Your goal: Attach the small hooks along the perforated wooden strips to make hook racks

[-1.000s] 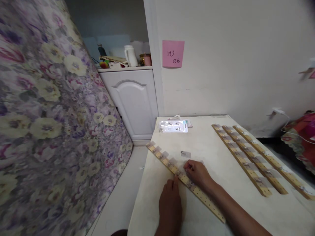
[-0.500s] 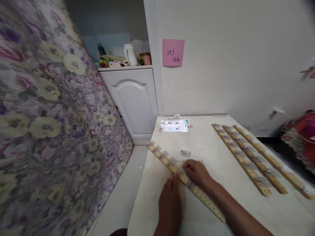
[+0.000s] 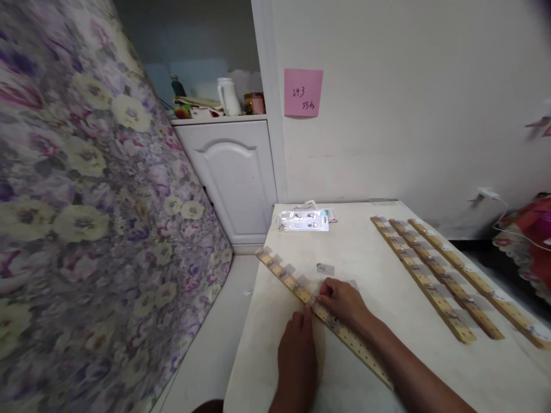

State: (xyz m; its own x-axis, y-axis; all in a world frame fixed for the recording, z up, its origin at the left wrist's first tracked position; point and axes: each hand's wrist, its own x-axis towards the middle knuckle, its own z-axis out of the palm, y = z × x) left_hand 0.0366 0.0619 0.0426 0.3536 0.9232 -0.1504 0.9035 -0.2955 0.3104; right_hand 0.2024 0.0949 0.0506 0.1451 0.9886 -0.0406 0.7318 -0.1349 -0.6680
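Observation:
A narrow wooden strip (image 3: pixel 357 344) with rows of small holes lies diagonally on the table. Several metal badge clips with clear plastic tabs (image 3: pixel 282 269) are fixed along its far part. My left hand (image 3: pixel 297 344) is at the strip's near side, its fingers closed and fingertips against the edge. My right hand (image 3: pixel 342 298) reaches over from the right, thumb and forefinger pinched on a badge clip at the strip's middle; the fingers partly hide that clip. One loose badge clip (image 3: pixel 325 268) lies beyond my right hand.
Three similar strips with clips (image 3: pixel 424 278) lie at the table's right. Clear blister packs (image 3: pixel 303 220) rest near the back edge of the white table (image 3: pixel 275 378). A floral curtain (image 3: pixel 107 229) hangs at left, and a white cabinet (image 3: pixel 232 178) stands behind.
My right hand's fingertips have shifted slightly left and down, closer to the strip and my left fingertips. My left hand stays almost where it was.

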